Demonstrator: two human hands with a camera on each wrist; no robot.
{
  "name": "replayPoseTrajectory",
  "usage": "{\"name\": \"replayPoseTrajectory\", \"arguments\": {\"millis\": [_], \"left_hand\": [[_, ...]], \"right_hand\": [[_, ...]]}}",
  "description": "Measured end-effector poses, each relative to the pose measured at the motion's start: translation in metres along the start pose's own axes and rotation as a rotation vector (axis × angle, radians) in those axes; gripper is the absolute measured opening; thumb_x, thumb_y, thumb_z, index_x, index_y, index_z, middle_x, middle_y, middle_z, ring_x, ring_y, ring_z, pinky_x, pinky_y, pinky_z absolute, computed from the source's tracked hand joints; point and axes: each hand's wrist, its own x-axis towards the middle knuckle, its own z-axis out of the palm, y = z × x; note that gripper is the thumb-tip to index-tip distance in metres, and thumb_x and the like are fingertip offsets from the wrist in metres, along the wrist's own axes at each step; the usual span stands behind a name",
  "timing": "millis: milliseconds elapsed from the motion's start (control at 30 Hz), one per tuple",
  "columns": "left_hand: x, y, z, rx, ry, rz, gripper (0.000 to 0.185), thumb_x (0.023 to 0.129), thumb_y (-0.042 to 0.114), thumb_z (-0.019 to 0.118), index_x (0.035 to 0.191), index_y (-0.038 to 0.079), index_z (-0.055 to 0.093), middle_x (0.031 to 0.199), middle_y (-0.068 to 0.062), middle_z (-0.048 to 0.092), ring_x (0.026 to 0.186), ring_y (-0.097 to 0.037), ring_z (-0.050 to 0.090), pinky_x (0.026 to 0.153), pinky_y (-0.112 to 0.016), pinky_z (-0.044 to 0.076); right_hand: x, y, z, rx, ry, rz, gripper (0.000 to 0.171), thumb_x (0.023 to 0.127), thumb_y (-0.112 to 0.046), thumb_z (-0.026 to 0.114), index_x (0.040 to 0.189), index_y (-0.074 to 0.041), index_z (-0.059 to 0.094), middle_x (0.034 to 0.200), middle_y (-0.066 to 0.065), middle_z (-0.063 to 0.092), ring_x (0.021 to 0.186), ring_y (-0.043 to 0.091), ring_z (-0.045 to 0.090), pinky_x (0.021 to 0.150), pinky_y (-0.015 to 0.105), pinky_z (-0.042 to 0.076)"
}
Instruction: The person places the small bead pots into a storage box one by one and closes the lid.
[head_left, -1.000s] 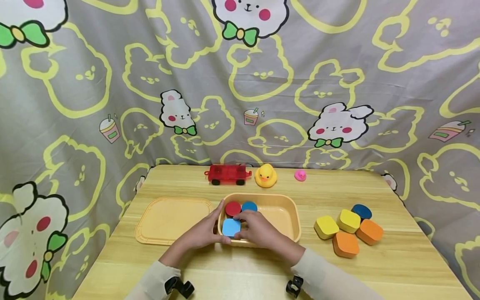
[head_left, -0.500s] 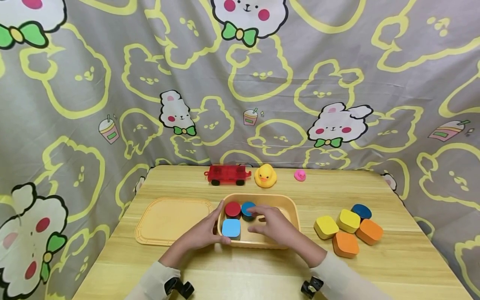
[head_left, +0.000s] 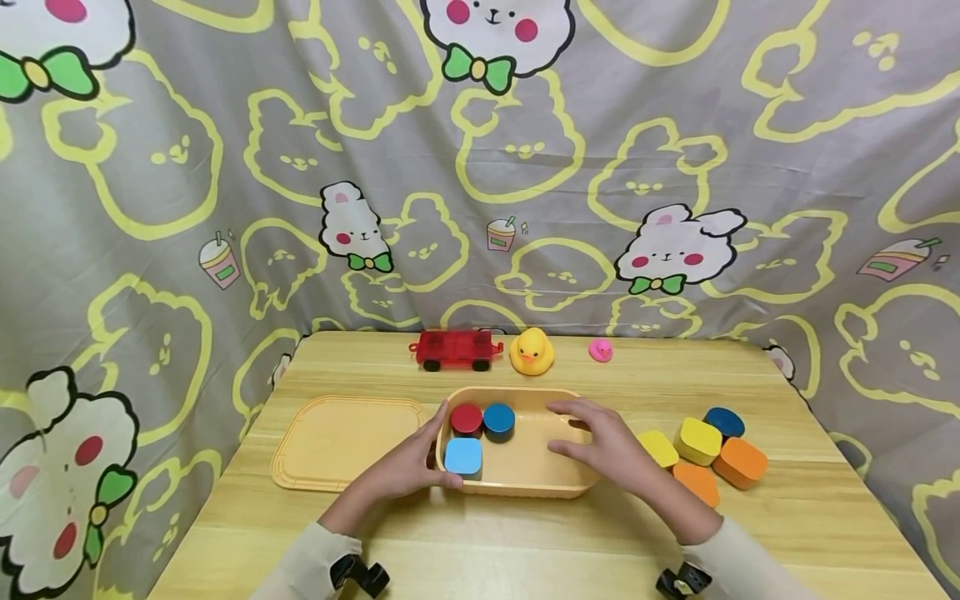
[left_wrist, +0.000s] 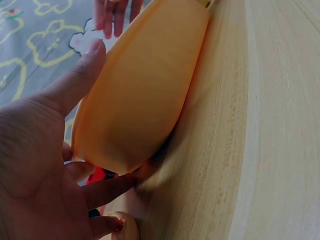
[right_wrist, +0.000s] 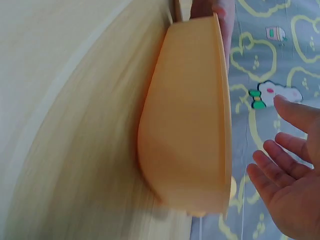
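Because the left hand [head_left: 405,462] spans the left end of the shallow yellow-orange plastic box [head_left: 525,462], thumb at the near corner and fingers along the end wall, I read that grip as bracing against sliding. Box sits flat, mid-table.

Right hand [head_left: 603,442] holds nothing: thumb and fingers wide apart over the box's right end, no contact visible.

Box contents all in the left half: red round block [head_left: 467,418] just beside a blue round block [head_left: 498,419] toward the far wall, light-blue rounded-square block [head_left: 463,457] at the near-left. Flat faces up, so stable. Block material: can't tell.

Yellow-orange flat plastic lid [head_left: 348,442] lies left, leaving the box top uncovered. Loose set at right: two yellow rounded-square blocks [head_left: 697,440], two orange rounded-square blocks [head_left: 741,462], one dark-blue round block [head_left: 724,422]; presumably there for right-hand reach.

Red translucent toy wagon [head_left: 455,348], yellow toy duck [head_left: 532,352] and small pink toy duck [head_left: 601,349] line the back edge, probably parked out of the hands' way.
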Motion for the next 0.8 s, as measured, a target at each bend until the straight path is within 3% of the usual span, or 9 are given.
{"name": "replayPoseTrajectory", "arguments": {"millis": [367,600,800], "left_hand": [[0.000,0.000,0.000,-0.002,-0.002,0.008,0.126,0.081,0.048,0.086,0.167,0.018,-0.001,0.173,-0.014,0.010,0.156,-0.040,0.020,0.121,-0.057,0.029],[-0.001,-0.001,0.000,0.004,-0.001,0.016,0.126,0.081,0.050,0.085,0.168,0.019,-0.001,0.173,-0.014,0.010,0.156,-0.040,0.020,0.121,-0.058,0.029],[-0.001,0.001,0.000,0.008,0.003,0.011,0.125,0.082,0.048,0.086,0.167,0.018,-0.001,0.173,-0.015,0.011,0.156,-0.040,0.020,0.121,-0.058,0.028]], "right_hand": [[-0.036,0.029,-0.038,-0.123,0.139,0.091,0.057,0.090,-0.018,0.082,0.142,-0.008,0.061,0.143,0.014,0.060,0.129,0.037,0.059,0.102,0.051,0.052],[-0.056,0.046,-0.054,-0.216,0.157,0.166,0.063,0.091,-0.025,0.082,0.145,-0.004,0.057,0.145,0.022,0.056,0.124,0.049,0.059,0.100,0.063,0.050],[-0.065,0.060,-0.057,-0.287,0.149,0.214,0.068,0.087,-0.021,0.085,0.144,0.001,0.055,0.143,0.028,0.055,0.127,0.051,0.055,0.097,0.065,0.050]]}}
